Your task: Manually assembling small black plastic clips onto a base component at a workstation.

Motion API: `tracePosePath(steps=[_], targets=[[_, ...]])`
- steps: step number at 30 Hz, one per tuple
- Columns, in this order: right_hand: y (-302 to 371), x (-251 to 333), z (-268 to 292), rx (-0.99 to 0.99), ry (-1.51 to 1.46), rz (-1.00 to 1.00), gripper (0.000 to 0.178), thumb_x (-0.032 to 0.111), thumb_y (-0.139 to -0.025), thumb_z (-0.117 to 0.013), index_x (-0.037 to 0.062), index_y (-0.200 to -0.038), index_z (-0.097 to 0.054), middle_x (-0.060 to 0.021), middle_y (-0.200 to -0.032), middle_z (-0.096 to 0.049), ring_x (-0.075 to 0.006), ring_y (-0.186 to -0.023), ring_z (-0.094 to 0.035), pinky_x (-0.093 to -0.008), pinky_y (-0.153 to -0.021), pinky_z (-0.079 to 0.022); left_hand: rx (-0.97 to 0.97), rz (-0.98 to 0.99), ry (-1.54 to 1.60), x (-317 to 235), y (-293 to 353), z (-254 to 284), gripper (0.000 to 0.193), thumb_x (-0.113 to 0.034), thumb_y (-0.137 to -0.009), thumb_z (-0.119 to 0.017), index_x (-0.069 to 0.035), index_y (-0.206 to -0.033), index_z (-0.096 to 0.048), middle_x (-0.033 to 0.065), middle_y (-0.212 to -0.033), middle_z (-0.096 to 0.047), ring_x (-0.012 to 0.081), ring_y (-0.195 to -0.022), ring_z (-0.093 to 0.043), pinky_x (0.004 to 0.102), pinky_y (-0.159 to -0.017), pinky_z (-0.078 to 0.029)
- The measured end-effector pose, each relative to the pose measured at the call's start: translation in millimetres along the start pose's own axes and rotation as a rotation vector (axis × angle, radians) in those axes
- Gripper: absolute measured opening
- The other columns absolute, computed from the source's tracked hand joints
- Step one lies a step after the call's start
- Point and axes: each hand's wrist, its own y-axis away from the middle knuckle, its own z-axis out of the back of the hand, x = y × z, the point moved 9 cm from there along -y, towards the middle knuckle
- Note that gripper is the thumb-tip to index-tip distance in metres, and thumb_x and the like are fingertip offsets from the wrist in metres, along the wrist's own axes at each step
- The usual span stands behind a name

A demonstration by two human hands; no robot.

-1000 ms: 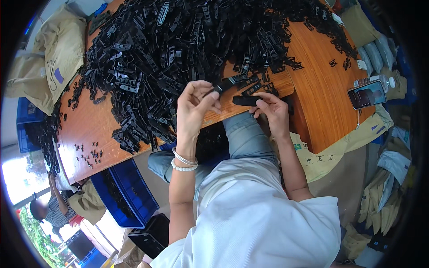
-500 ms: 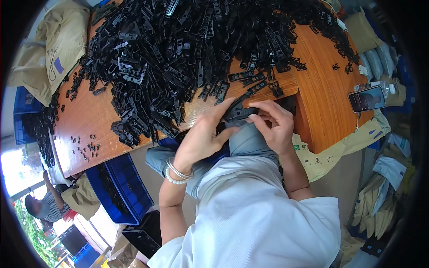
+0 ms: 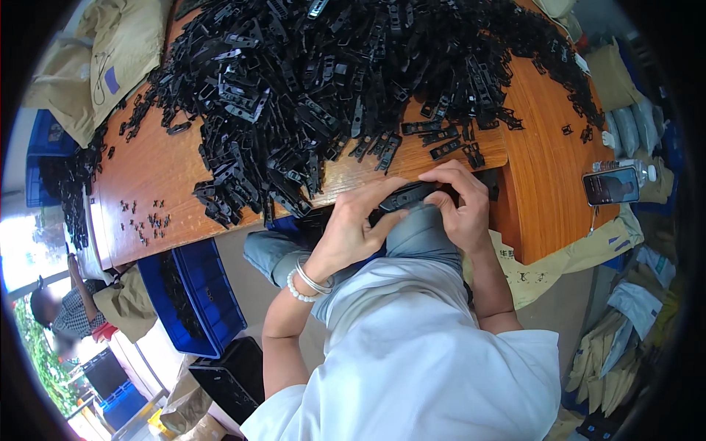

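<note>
Over my lap, at the table's front edge, a long black plastic part (image 3: 407, 197) lies between my two hands. My left hand (image 3: 357, 224), a white bead bracelet and a pale bangle at its wrist, grips one end with thumb and fingers. At the other end my right hand (image 3: 465, 209) has its fingers bent over the part and its thumb against the near side. The fingers cover both ends. Just beyond, several similar loose black parts (image 3: 445, 150) lie on the wooden table (image 3: 346, 176).
A big heap of black plastic parts (image 3: 279, 110) covers the table's middle and back. Small pieces (image 3: 151, 219) lie at left, above a blue crate (image 3: 209, 294). At right are a phone (image 3: 612, 186) and a clear bottle (image 3: 646, 173). Another person (image 3: 77, 305) is at far left.
My hands have drawn closer around the black part, and the left fingers now reach its near end. The whole view has shifted slightly, with the table appearing further right.
</note>
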Motion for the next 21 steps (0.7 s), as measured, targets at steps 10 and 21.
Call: tracePosePath(steps=[10,21], targets=[[5,-13,-48,0.284,-0.239,-0.187,0.024,-0.006,-0.077,-0.057,-0.0048,-0.101,-0.059,-0.0109,-0.096,-0.056,-0.0144,-0.072,-0.059,-0.0207,-0.061,-0.048,-0.034,-0.049,0.073,18,6,52,0.038,-0.004,-0.070,-0.067,-0.003,-0.107,-0.058,0.0093,-0.092,-0.061,0.0179,-0.084,-0.058,0.0276,-0.076,-0.046],[34,-34,-39,0.290,-0.189,-0.282,0.017,-0.005,-0.080,-0.052,-0.0055,-0.094,-0.062,-0.0111,-0.087,-0.060,-0.0164,-0.077,-0.061,-0.0225,-0.067,-0.049,-0.760,0.173,-1.081,139,-49,272,0.014,-0.012,-0.077,-0.053,-0.005,-0.080,-0.065,0.0132,-0.082,-0.056,0.0298,-0.075,-0.057,0.0383,-0.063,-0.046]])
